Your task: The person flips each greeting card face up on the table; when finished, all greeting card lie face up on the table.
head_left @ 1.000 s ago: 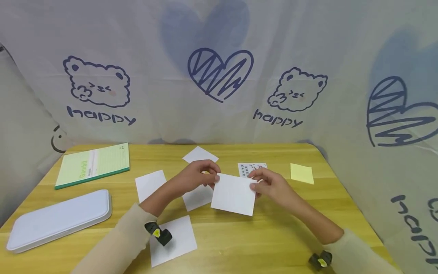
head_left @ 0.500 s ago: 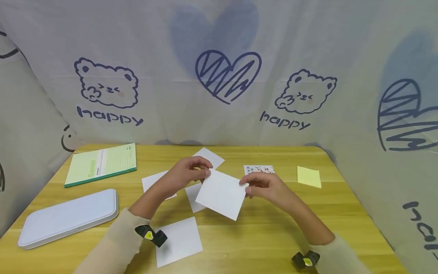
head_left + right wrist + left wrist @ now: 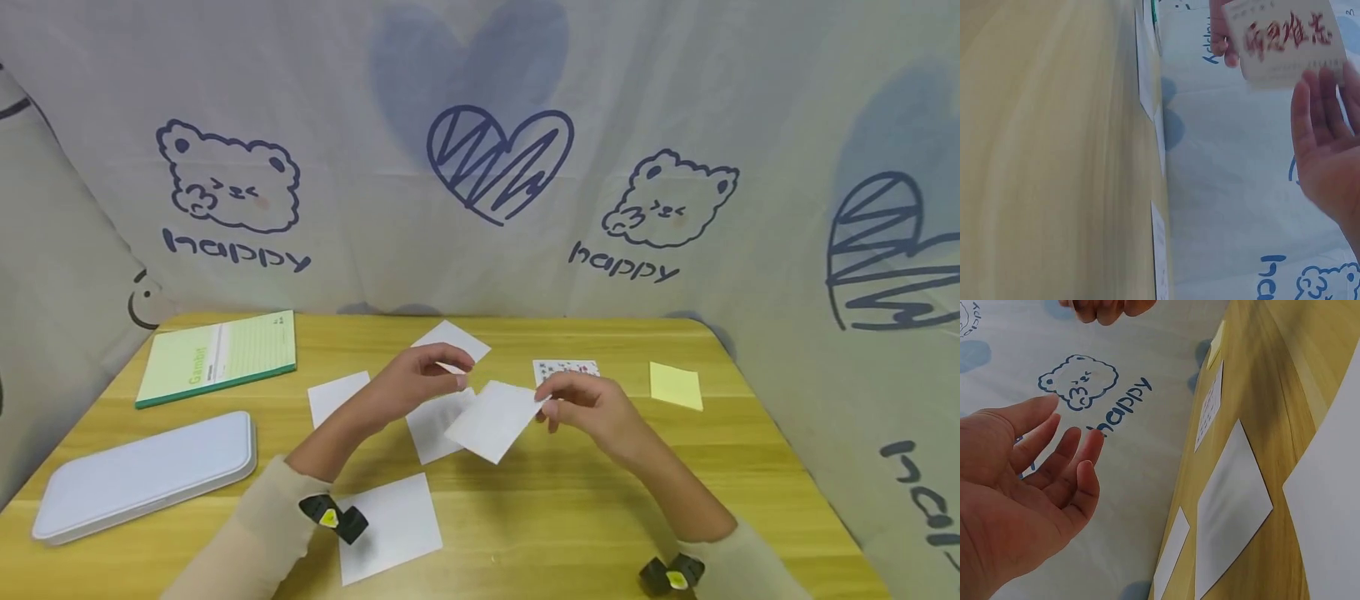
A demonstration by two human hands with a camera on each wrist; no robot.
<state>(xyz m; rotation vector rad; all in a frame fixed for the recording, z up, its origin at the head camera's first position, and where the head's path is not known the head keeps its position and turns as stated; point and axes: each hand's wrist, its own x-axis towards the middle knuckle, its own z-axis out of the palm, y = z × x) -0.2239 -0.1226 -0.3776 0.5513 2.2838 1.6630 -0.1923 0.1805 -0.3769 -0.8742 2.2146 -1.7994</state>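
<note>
My right hand (image 3: 592,408) pinches a square white card (image 3: 495,418) by its right corner, above the middle of the table. Its upper side looks blank; the right wrist view shows red handwritten-style characters on the other face of the card (image 3: 1291,40). To the card's left, my left hand (image 3: 408,385) hovers with loosely bent fingers. Nothing lies between those fingers in the left wrist view, where the left hand (image 3: 1041,481) shows its palm. Directly beneath the hands lies another white card (image 3: 433,433), partly covered by the held one.
More white cards lie at the front (image 3: 393,529), left (image 3: 333,396) and back (image 3: 457,337) of the wooden table. A printed card (image 3: 566,367) sits behind my right hand, a yellow sticky note (image 3: 675,386) farther right. On the left are a green notebook (image 3: 255,354) and a white case (image 3: 150,475).
Both hands held the white card earlier. Now the left hand has let go, and the card has turned and tilted in the right hand's pinch.
</note>
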